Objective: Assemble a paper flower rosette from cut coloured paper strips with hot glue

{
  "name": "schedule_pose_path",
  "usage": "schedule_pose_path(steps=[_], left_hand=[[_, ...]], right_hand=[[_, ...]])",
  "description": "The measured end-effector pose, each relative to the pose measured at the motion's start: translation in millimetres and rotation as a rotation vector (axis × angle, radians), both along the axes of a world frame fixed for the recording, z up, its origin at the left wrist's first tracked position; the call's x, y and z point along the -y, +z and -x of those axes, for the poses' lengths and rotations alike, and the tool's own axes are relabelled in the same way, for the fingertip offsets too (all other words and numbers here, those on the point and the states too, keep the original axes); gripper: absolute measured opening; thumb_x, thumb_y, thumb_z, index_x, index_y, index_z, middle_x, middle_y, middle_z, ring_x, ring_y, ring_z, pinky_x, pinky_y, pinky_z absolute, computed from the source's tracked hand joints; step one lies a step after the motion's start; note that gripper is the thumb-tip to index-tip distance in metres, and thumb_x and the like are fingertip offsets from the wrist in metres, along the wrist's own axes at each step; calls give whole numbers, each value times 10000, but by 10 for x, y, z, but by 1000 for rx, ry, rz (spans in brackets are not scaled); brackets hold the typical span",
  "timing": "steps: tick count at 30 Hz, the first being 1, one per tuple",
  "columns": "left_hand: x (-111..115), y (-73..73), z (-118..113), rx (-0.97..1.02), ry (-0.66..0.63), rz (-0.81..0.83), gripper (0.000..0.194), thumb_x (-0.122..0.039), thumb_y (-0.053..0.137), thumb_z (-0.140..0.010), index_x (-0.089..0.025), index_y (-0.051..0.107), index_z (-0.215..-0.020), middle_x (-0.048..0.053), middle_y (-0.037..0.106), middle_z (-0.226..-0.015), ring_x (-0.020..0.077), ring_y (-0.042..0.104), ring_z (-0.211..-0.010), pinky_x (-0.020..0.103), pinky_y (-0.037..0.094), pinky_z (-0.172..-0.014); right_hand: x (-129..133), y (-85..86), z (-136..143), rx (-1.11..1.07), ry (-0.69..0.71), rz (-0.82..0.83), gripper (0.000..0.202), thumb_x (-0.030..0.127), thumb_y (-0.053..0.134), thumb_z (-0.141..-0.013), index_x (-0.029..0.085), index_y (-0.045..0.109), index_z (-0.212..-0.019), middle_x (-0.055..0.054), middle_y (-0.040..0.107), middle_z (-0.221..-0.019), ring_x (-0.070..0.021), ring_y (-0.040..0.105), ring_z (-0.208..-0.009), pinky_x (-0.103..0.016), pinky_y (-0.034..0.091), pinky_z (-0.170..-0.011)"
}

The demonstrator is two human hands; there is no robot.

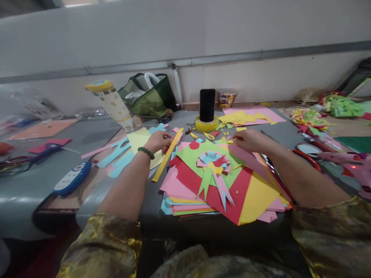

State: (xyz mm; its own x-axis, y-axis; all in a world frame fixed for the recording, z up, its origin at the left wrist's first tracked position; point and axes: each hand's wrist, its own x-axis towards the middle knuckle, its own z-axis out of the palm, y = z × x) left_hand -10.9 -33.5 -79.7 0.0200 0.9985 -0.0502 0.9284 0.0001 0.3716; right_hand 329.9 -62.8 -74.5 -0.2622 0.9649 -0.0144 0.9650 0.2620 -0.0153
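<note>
A paper rosette (213,163) in blue, pink, red and yellow, with forked tails, lies on a stack of coloured paper sheets (185,181). My left hand (158,142) is closed beside a long yellow strip (168,156), left of the stack; what its fingers hold, if anything, is too small to name. At the stack's back right, my right hand (245,139) has its fingertips pressed together by small yellow scraps, and its grip is also too small to make out. Blue strips (121,164) and pale yellow paper (139,142) lie under and beside my left hand.
A phone (207,105) stands in a yellow tape roll (206,124) behind the stack. Further left are a tall bottle (111,104), a green bag (156,96) and a blue-white power strip (73,178). Scissors (307,159) and a pink glue gun (348,160) lie at right.
</note>
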Motion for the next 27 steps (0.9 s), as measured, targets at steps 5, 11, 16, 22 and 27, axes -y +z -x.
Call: schedule_pose_path(steps=[5, 11, 16, 22, 27], left_hand=[[2, -13, -20, -14, -25, -11, 262, -452, 654, -738, -205, 741, -759, 47, 723, -718, 236, 678, -765, 270, 480, -606], [8, -44, -67, -20, -59, 87, 206, -374, 715, -653, -237, 643, -517, 13, 638, -545, 212, 640, -669, 255, 446, -525], [5, -61, -98, -1, -30, 126, 129, -271, 704, -634, -223, 631, -539, 7, 657, -570, 201, 649, -646, 240, 483, -527], [1, -74, -115, 10, 32, 121, 237, -291, 730, -634, -205, 722, -855, 19, 709, -666, 222, 688, -688, 247, 520, -541], [15, -59, -133, 31, 33, 155, 164, -261, 709, -638, -207, 706, -793, 0, 665, -571, 211, 677, -629, 245, 519, -525]], right_hand=[[-7, 3, -22, 0, -3, -32, 298, 228, 481, -864, 212, 765, -954, -88, 765, -908, -226, 669, -793, -265, 395, -580], [-1, 35, -17, 10, -12, -24, 305, 243, 474, -863, 219, 755, -979, -82, 765, -921, -227, 666, -803, -263, 368, -560], [24, 67, 6, 6, -11, -3, 317, 216, 460, -876, 189, 759, -980, -102, 767, -947, -236, 672, -828, -273, 379, -586], [16, 59, -6, 8, 7, -1, 334, 198, 445, -886, 185, 755, -1009, -100, 769, -952, -234, 671, -842, -272, 384, -609], [5, 53, -15, -2, 20, 2, 328, 178, 457, -877, 183, 758, -1008, -104, 770, -966, -232, 674, -848, -270, 397, -626]])
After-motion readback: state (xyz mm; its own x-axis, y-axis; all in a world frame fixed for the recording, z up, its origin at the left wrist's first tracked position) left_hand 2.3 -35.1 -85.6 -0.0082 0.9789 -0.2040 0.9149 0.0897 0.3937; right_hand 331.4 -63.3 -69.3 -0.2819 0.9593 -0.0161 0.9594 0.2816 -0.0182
